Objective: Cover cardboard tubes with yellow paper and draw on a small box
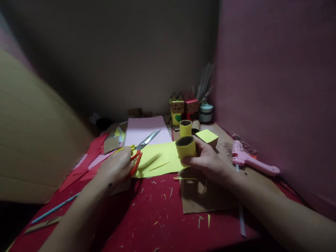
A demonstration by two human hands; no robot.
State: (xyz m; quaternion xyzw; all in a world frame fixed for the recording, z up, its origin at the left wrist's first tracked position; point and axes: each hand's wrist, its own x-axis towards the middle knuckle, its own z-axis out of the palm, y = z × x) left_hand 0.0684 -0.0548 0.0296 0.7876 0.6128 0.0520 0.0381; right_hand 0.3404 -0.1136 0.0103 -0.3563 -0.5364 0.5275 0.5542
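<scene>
My left hand (117,166) is closed on a pair of scissors (138,154) with red-orange handles, the blades pointing up and to the right. A yellow-covered cardboard tube (186,151) stands upright in the grip of my right hand (207,161), its dark corrugated inside showing at the top. Just behind it is a smaller yellow tube (185,128). Under and between the hands lies a yellow paper sheet (154,157) with a thin yellow strip on it. A yellow-topped box (207,136) sits right of the tubes.
A pink glue gun (252,161) lies at the right. Two decorated cardboard figures (177,113) and a pale blue jar (205,112) stand at the back. Pink paper (148,129), red strips (94,154), a blue stick (55,208) and a cardboard piece (196,199) lie around; cardboard (34,133) rises at left.
</scene>
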